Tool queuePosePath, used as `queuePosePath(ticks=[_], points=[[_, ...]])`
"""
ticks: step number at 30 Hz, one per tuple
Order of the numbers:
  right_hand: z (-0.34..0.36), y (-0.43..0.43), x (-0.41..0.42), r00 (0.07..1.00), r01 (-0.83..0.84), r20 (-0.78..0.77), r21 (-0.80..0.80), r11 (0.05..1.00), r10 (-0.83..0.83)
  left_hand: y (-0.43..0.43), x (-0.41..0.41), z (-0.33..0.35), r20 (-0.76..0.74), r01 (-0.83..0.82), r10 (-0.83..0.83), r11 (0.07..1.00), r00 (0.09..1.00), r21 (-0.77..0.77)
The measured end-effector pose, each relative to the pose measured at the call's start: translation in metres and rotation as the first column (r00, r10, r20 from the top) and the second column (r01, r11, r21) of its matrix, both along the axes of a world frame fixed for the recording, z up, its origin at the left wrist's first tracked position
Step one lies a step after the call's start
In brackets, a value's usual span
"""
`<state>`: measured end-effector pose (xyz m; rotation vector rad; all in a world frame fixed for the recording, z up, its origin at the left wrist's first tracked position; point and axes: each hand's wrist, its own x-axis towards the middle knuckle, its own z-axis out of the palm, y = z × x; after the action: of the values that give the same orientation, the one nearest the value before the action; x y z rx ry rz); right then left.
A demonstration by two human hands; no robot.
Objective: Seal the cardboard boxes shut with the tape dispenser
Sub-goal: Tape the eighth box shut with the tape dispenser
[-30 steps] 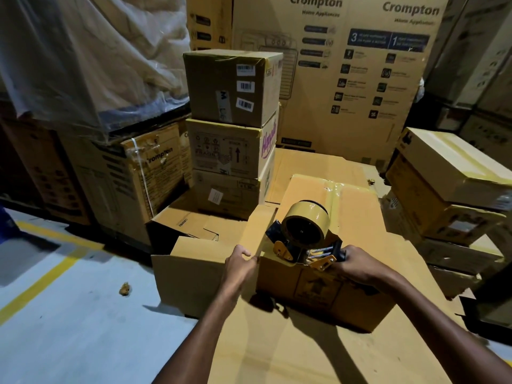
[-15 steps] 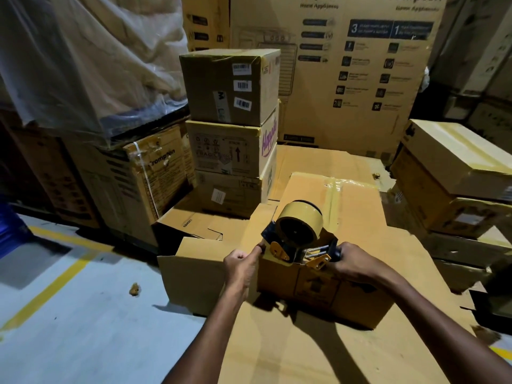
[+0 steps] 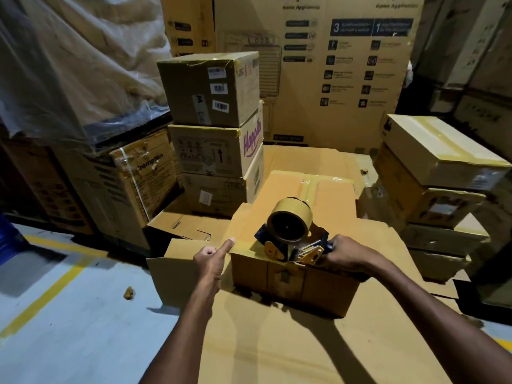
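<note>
A brown cardboard box (image 3: 293,281) lies in front of me on flattened cardboard, with a strip of shiny tape running down the middle of its top. The tape dispenser (image 3: 291,234), blue and yellow with a brown tape roll, sits at the box's near top edge. My right hand (image 3: 346,252) grips its handle. My left hand (image 3: 212,259) is at the box's near left corner, fingers curled and thumb stretched out against the top edge.
An open box (image 3: 177,270) stands left of the taped one. Three boxes (image 3: 213,128) are stacked behind it, taped boxes (image 3: 437,173) are piled on the right, and a large printed carton (image 3: 332,65) stands at the back. Grey floor with a yellow line (image 3: 52,292) lies to the left.
The dispenser has stayed at the near edge of the box. My left hand has let go of the box's corner and now has only its thumb against the edge.
</note>
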<state>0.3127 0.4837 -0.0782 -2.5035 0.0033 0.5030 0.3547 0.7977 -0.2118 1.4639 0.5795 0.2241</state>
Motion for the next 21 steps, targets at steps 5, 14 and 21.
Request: queuePosePath(ticks=[5, 14, 21], points=[[-0.014, -0.056, -0.025, 0.997, 0.068, -0.055, 0.108, 0.992, -0.062, -0.01, -0.002, 0.004, -0.032, -0.02, 0.02, 1.0, 0.999, -0.001], [-0.025, -0.063, -0.034, 0.998, 0.062, 0.016, 0.147, 0.987, -0.065, -0.076, -0.025, 0.026, 0.086, -0.179, 0.158, 0.803, 0.984, 0.568], [-0.02, -0.059, -0.038, 0.998, 0.018, 0.066, 0.112, 0.994, -0.025, -0.081, -0.027, 0.017, -0.077, -0.215, 0.255, 0.915, 0.964, 0.342]])
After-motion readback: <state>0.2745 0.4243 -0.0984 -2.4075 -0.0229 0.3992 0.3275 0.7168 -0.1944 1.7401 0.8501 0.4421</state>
